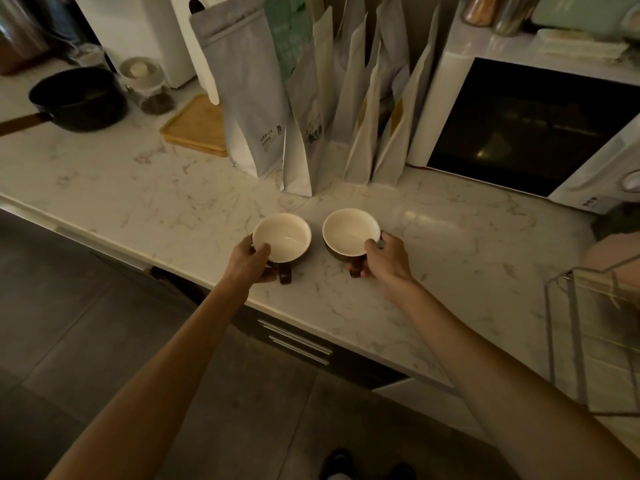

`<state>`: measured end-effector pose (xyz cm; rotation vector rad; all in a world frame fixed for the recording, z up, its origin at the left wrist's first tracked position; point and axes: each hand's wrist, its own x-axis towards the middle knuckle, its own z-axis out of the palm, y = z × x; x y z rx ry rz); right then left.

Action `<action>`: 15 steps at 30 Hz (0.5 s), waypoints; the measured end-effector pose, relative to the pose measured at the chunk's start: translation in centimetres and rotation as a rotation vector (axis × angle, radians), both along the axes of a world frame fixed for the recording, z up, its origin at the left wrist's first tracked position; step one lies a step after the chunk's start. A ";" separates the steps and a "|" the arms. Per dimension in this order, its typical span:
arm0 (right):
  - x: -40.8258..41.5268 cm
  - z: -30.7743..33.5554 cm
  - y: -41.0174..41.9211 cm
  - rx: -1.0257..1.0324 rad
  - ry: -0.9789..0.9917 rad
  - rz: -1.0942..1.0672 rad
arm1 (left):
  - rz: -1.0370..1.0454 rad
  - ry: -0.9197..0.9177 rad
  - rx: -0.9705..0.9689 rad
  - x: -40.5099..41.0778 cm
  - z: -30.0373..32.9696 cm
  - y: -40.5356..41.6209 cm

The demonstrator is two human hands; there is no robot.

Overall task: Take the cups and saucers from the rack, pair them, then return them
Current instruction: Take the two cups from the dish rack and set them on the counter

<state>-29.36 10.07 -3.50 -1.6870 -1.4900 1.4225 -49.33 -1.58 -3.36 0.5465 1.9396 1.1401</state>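
The fingers (265, 249) of the left hand (251, 259) curl over the near rim of a round cup, cream inside and dark brown outside (282, 237), gripping it beside its handle. The right hand (384, 258) closes the same way on a second matching cup (350, 231), its thumb on the rim. Both cups stand upright, just beside each other without touching, on the white marbled bench (173, 206). At the near right stands a wire rack (595, 327); nothing in it can be made out. No saucers are visible. Judging from this, the cups are out of the rack, while fetching saucers, pairing and returning everything remain.
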 end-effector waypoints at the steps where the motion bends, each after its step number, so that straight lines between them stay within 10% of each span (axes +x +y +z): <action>1: 0.1 0.1 0.0 0.005 -0.010 0.009 | -0.005 0.006 -0.002 0.0 0.0 0.0; 15: 2.1 1.7 0.1 -0.034 -0.134 0.168 | -0.078 0.232 -0.125 0.7 2.2 -0.9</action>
